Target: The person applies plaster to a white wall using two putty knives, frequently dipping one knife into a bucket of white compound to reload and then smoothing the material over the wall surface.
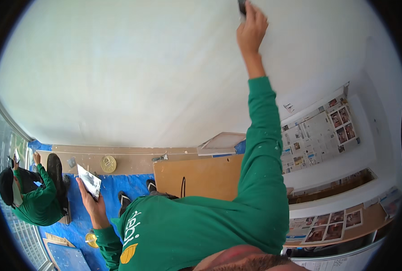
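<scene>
My right hand (252, 30) is raised high on the pale wall (156, 77), its fingers closed round a small dark tool (242, 7). The top edge of the picture cuts this tool off, so its full shape is hidden. Low on the left, my left hand (94, 208) grips a wide, shiny metal putty blade (89, 181). Whitish smears mark its face, which is tilted upward. The blade is held well apart from the wall, above the blue sheet on the floor.
A co-worker (38, 198) in green crouches at the left by the window. Blue sheeting (115, 180) covers the floor, with a round gold tin (108, 164) near the wall. A brown board (196, 177) lies before me. Newspaper (309, 135) covers surfaces at the right.
</scene>
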The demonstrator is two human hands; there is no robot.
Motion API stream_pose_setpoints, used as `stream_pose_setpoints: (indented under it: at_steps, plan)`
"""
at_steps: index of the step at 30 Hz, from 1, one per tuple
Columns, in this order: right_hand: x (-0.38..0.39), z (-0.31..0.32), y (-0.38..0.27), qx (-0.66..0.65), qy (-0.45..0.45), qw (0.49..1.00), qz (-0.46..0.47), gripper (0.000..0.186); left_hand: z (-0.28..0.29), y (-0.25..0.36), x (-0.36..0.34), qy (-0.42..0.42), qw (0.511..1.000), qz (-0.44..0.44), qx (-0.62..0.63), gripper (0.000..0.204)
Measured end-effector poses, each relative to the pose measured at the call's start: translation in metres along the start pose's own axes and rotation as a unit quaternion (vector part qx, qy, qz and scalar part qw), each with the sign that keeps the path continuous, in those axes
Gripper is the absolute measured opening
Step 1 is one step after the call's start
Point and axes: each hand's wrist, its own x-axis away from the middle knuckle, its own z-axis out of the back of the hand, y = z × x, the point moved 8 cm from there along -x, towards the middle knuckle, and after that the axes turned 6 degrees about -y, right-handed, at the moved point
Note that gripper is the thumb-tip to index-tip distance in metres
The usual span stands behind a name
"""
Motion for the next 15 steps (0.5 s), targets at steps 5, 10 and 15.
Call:
stream_pose_setpoints:
  at_steps: [5, 10, 15]
  plan:
    - [-0.137, 0.021, 0.062, 0.072, -0.030, 0.997, 0.012, 0.038, -0.011, 0.002, 0.004, 0.004, 1.000, -0.009, 0.021, 0.044]
    - [-0.160, -0.002, 0.078, 0.095, -0.083, 0.992, -0.022, 0.041, 0.009, -0.003, 0.004, 0.035, 0.999, 0.023, 0.033, 0.045]
    - [-0.094, -0.030, 0.020, 0.077, -0.119, 0.985, -0.097, 0.057, 0.017, -0.002, 0.008, 0.060, 0.998, 0.029, 0.018, 0.043]
